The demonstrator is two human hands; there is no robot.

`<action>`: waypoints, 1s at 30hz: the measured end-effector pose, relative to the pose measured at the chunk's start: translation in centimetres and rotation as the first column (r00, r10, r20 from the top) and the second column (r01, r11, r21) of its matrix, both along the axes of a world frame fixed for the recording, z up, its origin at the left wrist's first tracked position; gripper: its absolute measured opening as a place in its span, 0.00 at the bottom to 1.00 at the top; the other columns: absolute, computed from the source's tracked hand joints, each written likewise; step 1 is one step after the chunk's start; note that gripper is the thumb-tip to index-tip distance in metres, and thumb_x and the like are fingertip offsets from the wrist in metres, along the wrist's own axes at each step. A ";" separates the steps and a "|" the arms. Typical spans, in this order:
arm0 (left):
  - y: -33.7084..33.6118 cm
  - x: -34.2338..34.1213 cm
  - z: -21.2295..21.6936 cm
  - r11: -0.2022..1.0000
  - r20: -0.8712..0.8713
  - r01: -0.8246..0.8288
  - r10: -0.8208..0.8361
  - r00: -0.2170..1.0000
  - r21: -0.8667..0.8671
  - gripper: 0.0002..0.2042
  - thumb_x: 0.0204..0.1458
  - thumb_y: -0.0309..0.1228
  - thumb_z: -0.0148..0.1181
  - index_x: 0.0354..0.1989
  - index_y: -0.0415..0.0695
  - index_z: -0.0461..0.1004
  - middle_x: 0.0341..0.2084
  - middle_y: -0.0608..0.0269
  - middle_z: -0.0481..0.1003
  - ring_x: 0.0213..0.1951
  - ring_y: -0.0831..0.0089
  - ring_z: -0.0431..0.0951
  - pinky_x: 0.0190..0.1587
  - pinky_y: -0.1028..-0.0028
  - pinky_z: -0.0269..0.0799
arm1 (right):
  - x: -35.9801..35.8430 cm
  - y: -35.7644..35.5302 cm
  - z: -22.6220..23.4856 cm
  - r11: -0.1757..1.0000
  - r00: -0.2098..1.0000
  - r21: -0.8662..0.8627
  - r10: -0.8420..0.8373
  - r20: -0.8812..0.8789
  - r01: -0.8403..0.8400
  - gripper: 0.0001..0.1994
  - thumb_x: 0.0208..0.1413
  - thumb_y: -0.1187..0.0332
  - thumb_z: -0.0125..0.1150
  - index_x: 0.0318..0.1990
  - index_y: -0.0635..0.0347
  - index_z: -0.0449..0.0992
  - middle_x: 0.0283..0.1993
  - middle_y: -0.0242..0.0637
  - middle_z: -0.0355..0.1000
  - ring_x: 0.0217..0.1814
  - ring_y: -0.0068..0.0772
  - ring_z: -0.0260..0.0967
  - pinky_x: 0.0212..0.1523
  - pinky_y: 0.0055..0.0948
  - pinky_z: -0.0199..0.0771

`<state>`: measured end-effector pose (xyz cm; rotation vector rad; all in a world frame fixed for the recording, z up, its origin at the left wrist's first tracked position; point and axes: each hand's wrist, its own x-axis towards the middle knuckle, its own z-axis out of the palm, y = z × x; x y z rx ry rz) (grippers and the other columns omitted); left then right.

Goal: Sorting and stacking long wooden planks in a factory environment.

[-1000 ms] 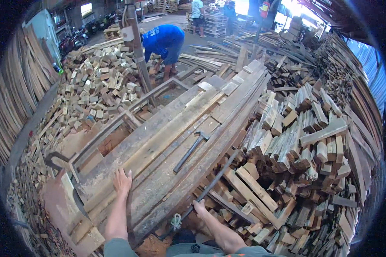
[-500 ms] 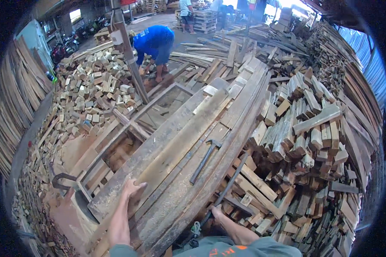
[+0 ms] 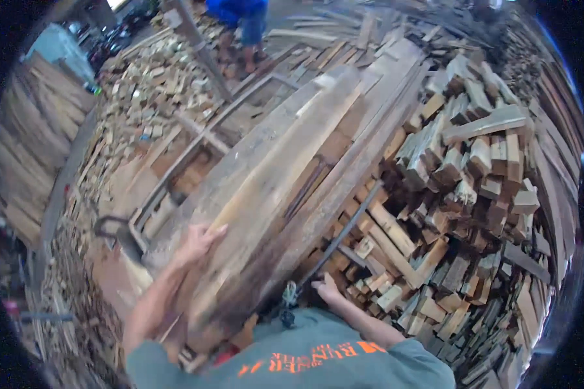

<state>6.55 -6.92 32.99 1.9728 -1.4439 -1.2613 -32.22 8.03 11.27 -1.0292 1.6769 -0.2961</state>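
My left hand (image 3: 201,242) grips the left edge of a long wooden plank (image 3: 276,172), with its thumb side over the face. This plank lies lengthwise on a bench of stacked boards. A hammer (image 3: 308,189), smeared by motion, rests on the boards along the plank's right side. My right hand (image 3: 329,289) is low on the right, beside the lower part of a long dark metal bar (image 3: 348,227). Its thumb and forefinger are apart, and the fingertips come close to the bar. Contact there is too blurred to make out.
Stacked wood offcuts (image 3: 457,159) rise right of the bench. A heap of small blocks (image 3: 165,84) spreads at the far left, beside a wooden frame (image 3: 207,133). A person in blue (image 3: 240,16) stands at the back. Long slabs (image 3: 32,149) lean at the left.
The view has tipped downward and blurred. The plank under my left hand looks wider and nearer the hammer. My right hand, earlier wrapped round the bar, now sits slightly apart from it.
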 end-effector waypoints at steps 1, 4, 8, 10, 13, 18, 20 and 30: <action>-0.9 -1.6 3.9 0.999 -0.057 -0.048 0.047 0.997 -0.009 0.25 0.53 0.52 0.61 0.17 0.42 0.71 0.15 0.75 0.65 0.21 0.84 0.61 0.21 0.72 0.56 | 0.8 0.5 4.3 0.997 0.994 -0.025 0.070 0.084 -0.068 0.19 0.53 0.63 0.61 0.48 0.65 0.70 0.44 0.50 0.73 0.45 0.44 0.72 0.47 0.37 0.72; -5.5 -1.5 8.1 0.999 -0.190 0.035 -0.041 0.981 -0.037 0.23 0.54 0.51 0.61 0.29 0.37 0.79 0.19 0.71 0.71 0.22 0.79 0.66 0.24 0.69 0.61 | 4.1 0.7 16.3 0.929 0.937 -0.208 0.332 0.107 -0.305 0.16 0.57 0.65 0.61 0.49 0.64 0.73 0.39 0.38 0.74 0.42 0.28 0.70 0.45 0.29 0.72; -14.2 -6.7 14.1 0.972 -0.437 -0.085 -0.019 0.899 -0.217 0.22 0.55 0.50 0.61 0.31 0.38 0.79 0.24 0.73 0.73 0.25 0.81 0.67 0.27 0.73 0.65 | 8.5 -2.5 29.7 0.873 0.770 -0.144 0.480 0.421 -0.465 0.22 0.59 0.59 0.57 0.55 0.67 0.70 0.52 0.48 0.71 0.54 0.39 0.69 0.56 0.35 0.68; -17.4 -10.2 17.8 0.965 -0.588 -0.093 -0.073 0.805 -0.246 0.22 0.55 0.50 0.61 0.32 0.38 0.79 0.24 0.73 0.73 0.26 0.82 0.66 0.27 0.74 0.64 | 9.7 -2.6 30.8 0.884 0.735 -0.105 0.439 0.516 -0.455 0.30 0.58 0.54 0.59 0.61 0.68 0.64 0.56 0.52 0.69 0.60 0.41 0.66 0.59 0.36 0.66; -20.2 -12.6 19.4 0.925 -0.566 -0.138 -0.095 0.819 -0.355 0.21 0.56 0.49 0.60 0.33 0.38 0.79 0.23 0.73 0.73 0.25 0.83 0.67 0.27 0.75 0.64 | 11.5 -0.5 29.0 0.916 0.731 -0.196 0.398 0.554 -0.351 0.37 0.55 0.54 0.64 0.66 0.65 0.57 0.61 0.51 0.66 0.61 0.41 0.65 0.60 0.34 0.64; -18.1 -14.7 19.1 0.933 -0.685 -0.227 -0.027 0.728 -0.279 0.20 0.56 0.48 0.60 0.33 0.39 0.78 0.22 0.75 0.71 0.25 0.85 0.66 0.26 0.76 0.63 | 12.1 -1.2 33.0 0.993 0.904 -0.077 0.111 0.412 -0.087 0.20 0.59 0.62 0.60 0.54 0.66 0.71 0.44 0.38 0.76 0.43 0.25 0.72 0.45 0.31 0.75; -15.1 -16.1 20.6 0.921 -0.663 -0.197 -0.083 0.744 -0.336 0.18 0.57 0.45 0.61 0.32 0.40 0.77 0.22 0.76 0.71 0.26 0.85 0.65 0.26 0.77 0.62 | 11.1 1.6 29.7 0.910 0.966 -0.384 0.221 0.133 -0.155 0.18 0.56 0.62 0.61 0.49 0.67 0.74 0.39 0.44 0.76 0.38 0.32 0.73 0.42 0.33 0.74; -15.3 -22.9 18.7 0.925 -0.604 -0.058 -0.197 0.772 -0.376 0.26 0.59 0.50 0.55 0.51 0.37 0.71 0.38 0.65 0.76 0.40 0.78 0.73 0.42 0.74 0.69 | 3.7 0.4 25.6 0.897 0.974 -0.440 0.064 0.218 0.040 0.16 0.57 0.62 0.62 0.40 0.69 0.73 0.31 0.46 0.73 0.34 0.28 0.69 0.35 0.33 0.71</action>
